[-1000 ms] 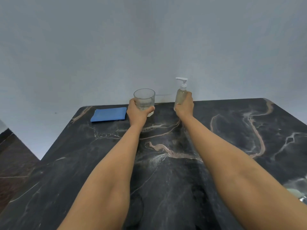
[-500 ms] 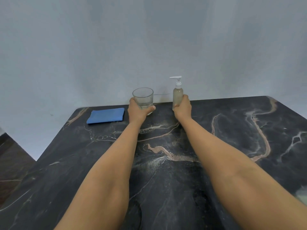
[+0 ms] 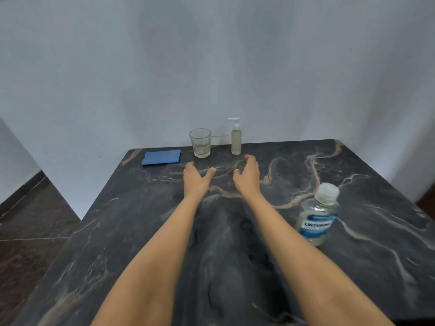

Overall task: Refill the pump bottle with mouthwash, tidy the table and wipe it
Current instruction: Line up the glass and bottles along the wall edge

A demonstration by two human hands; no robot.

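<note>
On the dark marbled bench [image 3: 141, 231], a folded blue cloth [image 3: 161, 157] is lying far left, and a glass [image 3: 200, 142] holding a little pale liquid is standing just right of it. The left hand [image 3: 196, 178] is stretching out just short of the glass, grip apart and empty, while the pump bottle [image 3: 236, 137] is standing upright beside the glass at the far edge. The right hand [image 3: 247, 176] is sitting just short of it, grip loosely curled around nothing, and the capped mouthwash bottle [image 3: 316, 217] is standing well right, nearer the person.
</note>
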